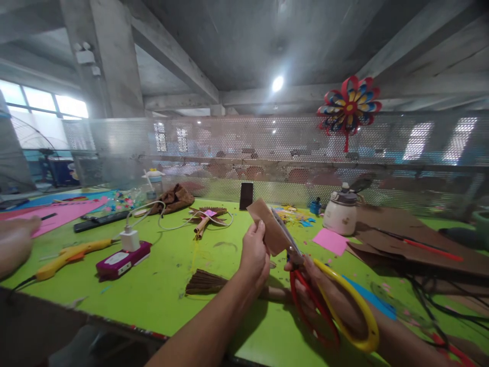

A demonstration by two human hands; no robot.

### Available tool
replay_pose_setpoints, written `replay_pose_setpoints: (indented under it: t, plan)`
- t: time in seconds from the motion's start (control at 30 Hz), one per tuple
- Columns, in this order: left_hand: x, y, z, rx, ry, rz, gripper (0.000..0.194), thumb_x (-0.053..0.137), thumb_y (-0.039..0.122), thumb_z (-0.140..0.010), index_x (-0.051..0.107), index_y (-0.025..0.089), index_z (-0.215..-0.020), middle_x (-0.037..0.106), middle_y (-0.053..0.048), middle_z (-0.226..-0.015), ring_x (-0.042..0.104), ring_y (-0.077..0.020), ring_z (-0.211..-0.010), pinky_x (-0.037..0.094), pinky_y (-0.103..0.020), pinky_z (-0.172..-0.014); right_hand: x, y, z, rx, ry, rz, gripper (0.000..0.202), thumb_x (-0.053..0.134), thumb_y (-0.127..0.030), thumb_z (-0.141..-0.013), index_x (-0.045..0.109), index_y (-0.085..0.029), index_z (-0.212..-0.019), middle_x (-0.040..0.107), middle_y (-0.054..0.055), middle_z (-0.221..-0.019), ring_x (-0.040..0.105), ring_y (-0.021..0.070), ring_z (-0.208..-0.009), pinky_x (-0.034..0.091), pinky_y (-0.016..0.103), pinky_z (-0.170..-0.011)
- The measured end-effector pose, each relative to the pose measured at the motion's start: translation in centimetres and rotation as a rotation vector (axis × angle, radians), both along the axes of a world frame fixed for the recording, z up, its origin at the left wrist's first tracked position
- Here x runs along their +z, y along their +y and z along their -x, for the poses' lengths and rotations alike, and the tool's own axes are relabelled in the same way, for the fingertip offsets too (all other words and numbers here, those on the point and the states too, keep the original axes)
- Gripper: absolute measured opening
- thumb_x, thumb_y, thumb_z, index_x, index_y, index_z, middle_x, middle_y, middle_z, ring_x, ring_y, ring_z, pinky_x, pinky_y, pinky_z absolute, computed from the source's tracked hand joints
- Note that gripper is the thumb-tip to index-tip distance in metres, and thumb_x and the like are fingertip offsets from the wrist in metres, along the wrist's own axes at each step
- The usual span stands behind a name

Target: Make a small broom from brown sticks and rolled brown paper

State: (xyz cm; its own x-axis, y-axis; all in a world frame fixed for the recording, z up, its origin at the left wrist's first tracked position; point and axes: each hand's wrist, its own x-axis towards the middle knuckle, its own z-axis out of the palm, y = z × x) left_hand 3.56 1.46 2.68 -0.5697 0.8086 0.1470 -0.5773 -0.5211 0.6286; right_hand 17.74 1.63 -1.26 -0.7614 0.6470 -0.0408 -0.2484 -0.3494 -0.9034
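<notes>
My left hand (255, 252) pinches a small piece of brown paper (270, 227) above the middle of the table. In my right hand (311, 285) is a pair of scissors (353, 300) with one yellow and one red handle. The scissor blades lie along the paper's right edge; whether they bite into it I cannot tell. Below my hands, a folded brown paper fan shape (206, 283) rests on the tabletop, partly hidden by my left forearm. Farther back lies a brown paper star shape (208, 215) with a rolled paper tube.
On the left are a yellow glue gun (72, 255), a purple power strip (124, 261) with a white plug, and another person's hand (17, 244). A phone (246, 196) stands at the back. To the right are a jug (340, 211), brown paper sheets (401, 229) and black cables (428, 306).
</notes>
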Motion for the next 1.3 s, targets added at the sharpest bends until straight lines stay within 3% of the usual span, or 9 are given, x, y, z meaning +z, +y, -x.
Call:
replay_pose_setpoints:
  t: [0.17,0.3,0.47,0.6,0.87,1.1,1.3]
  plan:
    - [-0.2,0.1,0.0,-0.008,0.026,-0.006,0.013,0.052,0.014,-0.085,0.063,0.012,-0.093,0.071,-0.007,-0.083,0.066,-0.0135,-0.07,0.052,-0.027,-0.076,-0.5,0.1,0.0,-0.066,0.013,0.118,0.043,0.069,-0.055,-0.071,0.06,-0.019,-0.093,0.05,-0.008,-0.056,0.051,0.0007,-0.047,0.042,0.009,-0.048]
    - [-0.6,0.3,0.1,-0.013,0.025,-0.028,0.013,0.056,0.017,-0.082,0.061,0.012,-0.094,0.071,-0.007,-0.087,0.067,-0.0155,-0.077,0.051,-0.029,-0.08,-0.5,0.0,0.2,-0.072,0.008,-0.007,0.043,0.067,-0.058,-0.071,0.059,-0.019,-0.09,0.048,-0.008,-0.052,0.046,0.0021,-0.042,0.039,0.011,-0.043]
    - [-1.1,0.3,-0.2,-0.046,0.063,-0.021,0.018,0.058,0.019,-0.081,0.058,0.012,-0.097,0.071,-0.008,-0.086,0.067,-0.0174,-0.079,0.051,-0.032,-0.082,-0.8,0.6,0.5,-0.095,-0.045,-0.001,0.051,0.063,-0.066,-0.068,0.058,-0.02,-0.09,0.047,-0.007,-0.048,0.044,0.0066,-0.04,0.04,0.018,-0.042]
    - [-1.4,0.2,-0.5,-0.068,0.098,-0.013,0.021,0.061,0.023,-0.08,0.057,0.012,-0.098,0.071,-0.008,-0.084,0.066,-0.0173,-0.075,0.051,-0.032,-0.079,-1.0,1.2,0.5,-0.038,-0.01,-0.046,0.051,0.057,-0.068,-0.072,0.058,-0.019,-0.087,0.043,-0.007,-0.045,0.039,0.0069,-0.037,0.037,0.019,-0.039]
    - [-1.7,0.3,-0.7,-0.109,0.086,-0.009,0.028,0.063,0.026,-0.079,0.056,0.012,-0.103,0.07,-0.009,-0.089,0.066,-0.0194,-0.081,0.052,-0.031,-0.075,-0.1,0.3,0.3,-0.142,0.023,0.126,0.051,0.076,-0.057,-0.06,0.06,-0.017,-0.087,0.052,-0.006,-0.054,0.047,0.0038,-0.044,0.04,0.012,-0.043]
    - [-2.0,0.6,-0.6,-0.109,0.05,-0.005,0.024,0.064,0.024,-0.078,0.058,0.013,-0.098,0.069,-0.009,-0.096,0.065,-0.0172,-0.083,0.052,-0.029,-0.077,-1.0,1.0,0.5,-0.114,-0.02,-0.051,0.049,0.06,-0.066,-0.071,0.057,-0.017,-0.076,0.044,-0.007,-0.044,0.039,0.0059,-0.037,0.039,0.018,-0.039]
    - [-2.2,0.7,-0.6,-0.099,0.075,0.016,0.026,0.068,0.026,-0.074,0.06,0.014,-0.096,0.07,-0.008,-0.092,0.066,-0.0179,-0.081,0.052,-0.026,-0.071,0.1,1.2,0.5,-0.027,0.024,-0.114,0.051,0.056,-0.068,-0.073,0.057,-0.016,-0.077,0.043,-0.006,-0.042,0.042,0.0086,-0.035,0.041,0.022,-0.04]
